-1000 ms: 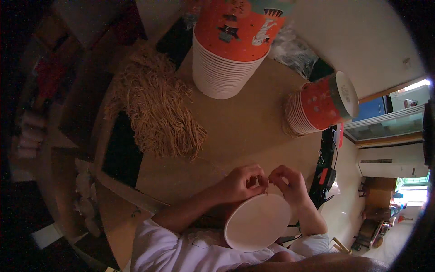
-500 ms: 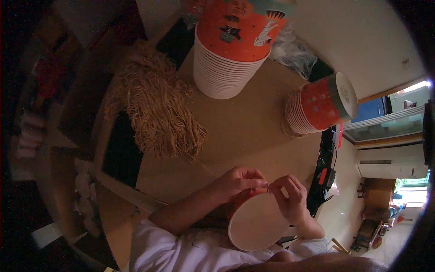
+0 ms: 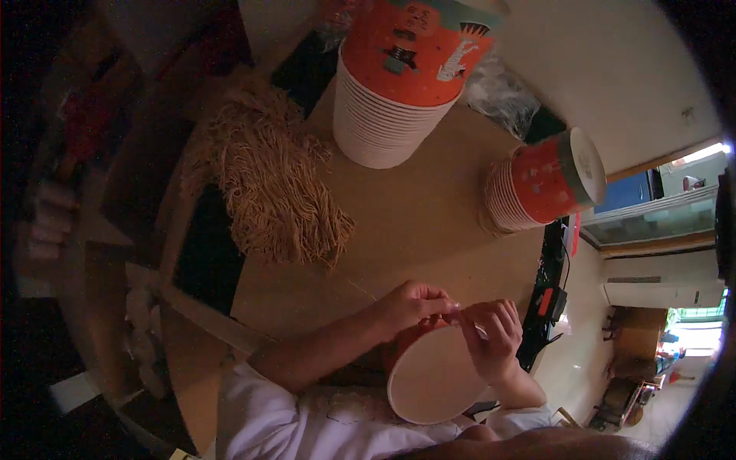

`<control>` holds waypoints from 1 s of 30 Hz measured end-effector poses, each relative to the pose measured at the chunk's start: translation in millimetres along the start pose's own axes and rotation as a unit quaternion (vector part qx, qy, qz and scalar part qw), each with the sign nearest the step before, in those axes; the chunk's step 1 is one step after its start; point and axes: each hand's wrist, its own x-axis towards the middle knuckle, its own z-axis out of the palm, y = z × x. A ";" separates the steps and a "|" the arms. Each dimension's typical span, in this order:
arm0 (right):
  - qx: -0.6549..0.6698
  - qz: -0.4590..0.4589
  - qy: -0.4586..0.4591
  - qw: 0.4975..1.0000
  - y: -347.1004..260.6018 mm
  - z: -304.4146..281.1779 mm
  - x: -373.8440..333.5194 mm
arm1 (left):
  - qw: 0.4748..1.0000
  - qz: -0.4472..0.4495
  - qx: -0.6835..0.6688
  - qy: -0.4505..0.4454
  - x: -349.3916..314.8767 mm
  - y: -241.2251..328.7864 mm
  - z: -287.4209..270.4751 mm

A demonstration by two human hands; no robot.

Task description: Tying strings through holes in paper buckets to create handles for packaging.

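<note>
A paper bucket (image 3: 434, 377) with an orange side lies tilted against my shirt, its pale round end toward me. At its upper edge, my left hand (image 3: 420, 307) is closed, thumb and fingertips pinched together. Beside it, my right hand (image 3: 497, 337) curls closed, its fingertips meeting the left ones above the bucket. What they pinch is too small to make out. Beyond my left forearm lies a bundle of tan cords (image 3: 280, 188), and a thin strand trails from near it toward my left arm.
A tall stack of orange and white paper buckets (image 3: 399, 100) stands upside down at the far side of the brown cardboard surface (image 3: 406, 207). Another wrapped stack (image 3: 537, 184) lies tilted at right. Clear plastic wrap (image 3: 502, 96) sits behind, and a dark strip with a cable (image 3: 550, 299) runs along the right edge.
My right hand has turned slightly, its fingers drawn in further over the left fingertips. The bucket stays nearly in place. The whole view has shifted slightly.
</note>
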 end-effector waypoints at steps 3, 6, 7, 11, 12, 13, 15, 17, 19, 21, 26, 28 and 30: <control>-0.009 -0.020 0.002 1.000 -2.9 -1.9 4.2 | 1.000 0.007 -0.005 -0.002 0.6 0.4 1.5; -0.014 -0.034 -0.008 0.999 -0.2 -1.3 2.6 | 1.000 -0.004 -0.005 0.022 -1.7 3.3 4.3; -0.018 -0.042 -0.016 0.999 0.8 -1.4 1.9 | 1.000 -0.004 -0.005 0.021 -1.6 3.9 3.4; -0.023 -0.049 -0.033 0.998 -3.0 -4.9 4.6 | 0.999 0.014 0.006 0.039 -0.4 -6.3 -3.6; -0.030 -0.050 -0.041 0.997 -2.8 -4.7 3.7 | 0.998 0.031 -0.028 0.045 -0.2 -10.0 -5.0; -0.040 -0.048 -0.048 0.997 -1.8 -5.1 2.3 | 0.998 0.031 -0.028 0.044 -1.4 -7.3 -3.8; -0.044 -0.045 -0.057 0.996 -1.2 -6.5 -0.4 | 0.999 0.028 -0.025 0.014 -6.0 1.1 -0.8; -0.044 -0.047 -0.066 0.996 -0.7 -7.9 -0.8 | 0.999 0.042 -0.004 0.019 -6.5 -1.0 -2.7; 0.009 -0.009 -0.100 0.995 2.3 -10.7 -0.8 | 0.998 0.056 0.017 0.022 -7.0 -0.1 -2.0; 0.068 0.073 -0.100 0.990 8.2 -13.5 1.0 | 0.978 0.073 0.183 0.070 -10.0 5.5 2.5; 0.244 0.214 -0.169 0.931 12.3 -15.7 19.0 | 0.931 0.163 0.306 0.115 -14.3 5.3 9.6; 0.241 0.221 -0.189 0.926 14.5 -13.5 21.2 | 0.907 0.216 0.339 0.124 -14.1 3.4 10.1; 0.239 0.226 -0.212 0.920 15.7 -11.7 21.9 | 0.890 0.239 0.365 0.131 -14.8 3.1 10.0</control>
